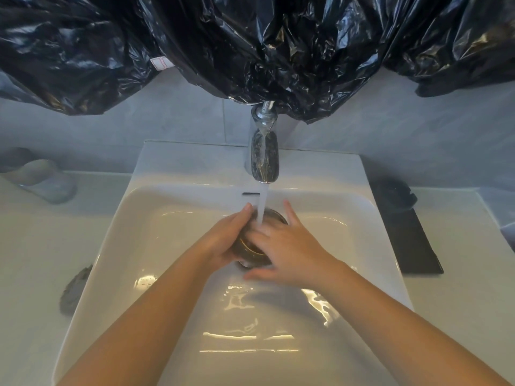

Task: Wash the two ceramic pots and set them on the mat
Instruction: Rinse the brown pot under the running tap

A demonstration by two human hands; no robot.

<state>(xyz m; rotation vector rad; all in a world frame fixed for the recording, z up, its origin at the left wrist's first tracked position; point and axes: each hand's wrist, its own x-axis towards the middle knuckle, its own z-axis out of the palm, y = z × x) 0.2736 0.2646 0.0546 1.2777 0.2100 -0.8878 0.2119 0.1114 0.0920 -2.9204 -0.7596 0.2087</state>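
A small dark ceramic pot (252, 250) with a gold band is held over the middle of the white sink (172, 218), under running water from the chrome tap (264, 157). My left hand (225, 240) wraps around the pot's left side. My right hand (284, 246) lies over its top and right side, fingers spread and partly blurred. Most of the pot is hidden by both hands. A black mat (412, 240) lies on the counter right of the sink, with a dark pot (395, 195) at its far end.
Black plastic sheeting (250, 45) hangs across the wall above the tap. A pale blue soap dish (41, 176) sits on the left counter. A grey cloth (73, 288) lies at the sink's left edge. Water pools in the basin.
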